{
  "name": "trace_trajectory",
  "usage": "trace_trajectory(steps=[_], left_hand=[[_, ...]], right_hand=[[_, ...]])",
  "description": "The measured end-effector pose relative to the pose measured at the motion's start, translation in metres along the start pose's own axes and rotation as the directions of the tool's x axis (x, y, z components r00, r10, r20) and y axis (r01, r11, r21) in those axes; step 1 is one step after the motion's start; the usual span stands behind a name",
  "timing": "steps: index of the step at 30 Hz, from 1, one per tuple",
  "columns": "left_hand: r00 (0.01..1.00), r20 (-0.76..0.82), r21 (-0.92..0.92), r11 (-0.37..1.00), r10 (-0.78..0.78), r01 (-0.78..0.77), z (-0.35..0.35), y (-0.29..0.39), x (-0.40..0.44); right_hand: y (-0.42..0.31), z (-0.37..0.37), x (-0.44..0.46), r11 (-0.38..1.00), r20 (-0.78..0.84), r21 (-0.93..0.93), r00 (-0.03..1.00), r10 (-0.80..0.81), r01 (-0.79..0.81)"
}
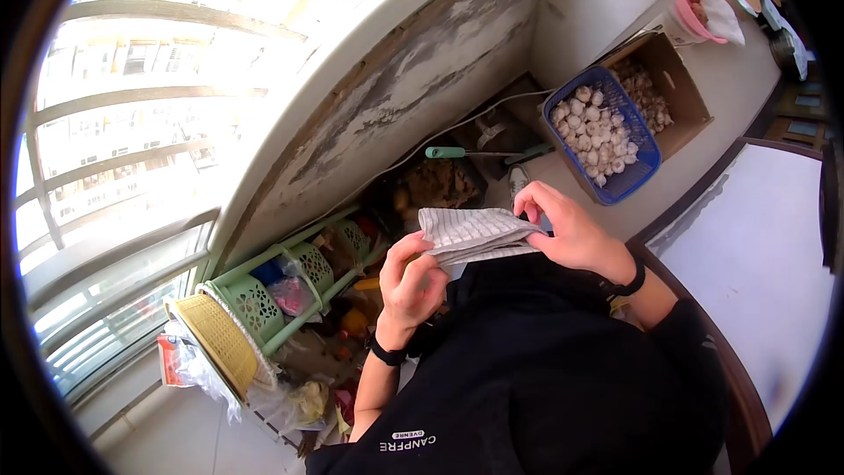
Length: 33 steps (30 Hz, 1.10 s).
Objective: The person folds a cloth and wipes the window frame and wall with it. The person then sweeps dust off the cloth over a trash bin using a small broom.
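A grey striped cloth point(479, 233), folded in layers, is stretched between my two hands in front of my black top. My left hand point(410, 281) pinches its left end between thumb and fingers. At the opposite end, my right hand point(567, 230) grips the cloth, with the thumb below and the fingers curled over the top. The fingertips of both hands are partly hidden by the fabric. Both wrists wear black bands.
Garlic bulbs fill a blue basket point(644, 134), beside a cardboard box point(690, 114) with more garlic. A green rack point(255, 303) and yellow woven basket point(211, 343) stand at left. A white-topped table point(747, 237) is at right. A green-handled tool point(446, 152) lies near the peeling wall point(378, 97).
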<state>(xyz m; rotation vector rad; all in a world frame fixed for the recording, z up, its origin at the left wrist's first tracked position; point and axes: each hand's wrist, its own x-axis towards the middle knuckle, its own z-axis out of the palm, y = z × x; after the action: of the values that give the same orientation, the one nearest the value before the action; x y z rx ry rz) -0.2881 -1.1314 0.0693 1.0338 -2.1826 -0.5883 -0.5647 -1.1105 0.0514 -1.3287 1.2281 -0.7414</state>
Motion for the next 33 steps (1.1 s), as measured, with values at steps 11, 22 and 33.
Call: trace_trajectory(steps=[11,22,33], left_hand=[[0.99,-0.098,-0.166,0.983,-0.101,0.084,-0.03,-0.005,-0.046],[0.955,-0.193,-0.276,0.947,-0.224,0.166,-0.105,-0.021,-0.118],[0.85,-0.377,-0.661,0.749,-0.368,0.031,-0.178,-0.065,-0.177]], right_hand=[[-0.001,0.051,0.01,0.778,0.09,0.623,0.995,0.037,-0.086],[-0.038,0.144,0.009,0.79,0.033,0.607,0.996,0.081,-0.084],[-0.094,0.244,0.021,0.864,0.19,0.504,0.975,-0.112,0.002]])
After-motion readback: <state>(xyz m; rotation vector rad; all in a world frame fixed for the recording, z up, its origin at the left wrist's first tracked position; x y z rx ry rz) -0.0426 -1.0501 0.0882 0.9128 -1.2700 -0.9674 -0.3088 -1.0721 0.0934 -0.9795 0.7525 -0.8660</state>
